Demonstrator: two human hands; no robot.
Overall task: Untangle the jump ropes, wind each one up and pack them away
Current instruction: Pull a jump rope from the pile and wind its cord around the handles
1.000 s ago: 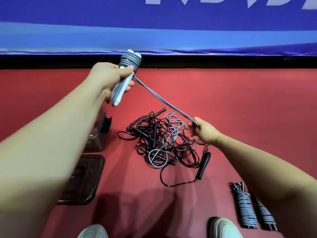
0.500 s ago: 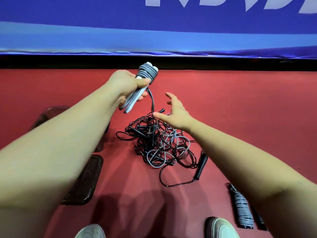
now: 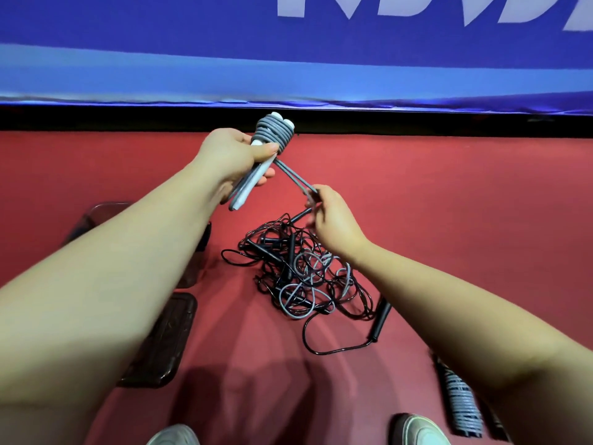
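The left hand (image 3: 234, 155) is raised out in front, fingers and thumb curled tight round a pair of pale handles (image 3: 247, 191) held side by side, their upper ends bound in turns of the grey rope (image 3: 272, 134). Held high like that, the handles serve as a spool, and the thumb lies against the lowest turn, I'd judge to stop the coil slipping. The right hand (image 3: 333, 220) sits lower and nearer the body, closed on the free run of that rope; its fingertips are blurred, so I can only say it appears to pinch the strand rather than wrap it. Between the two hands the run is taut and looks doubled, which makes sense: tension lets each turn lie snug against the one before. Below them, on the red floor (image 3: 465, 203), the tangle (image 3: 305, 274) of black and grey ropes lies in a loose heap, one black handle (image 3: 380, 319) trailing off towards the right. A wound bundle (image 3: 460, 403) lies near the right shoe (image 3: 417, 428), well apart from the heap, presumably parked there finished. A dark tray (image 3: 163, 335) sits under the left forearm, likely the place for packing away. Most of the heap is not yet sorted.
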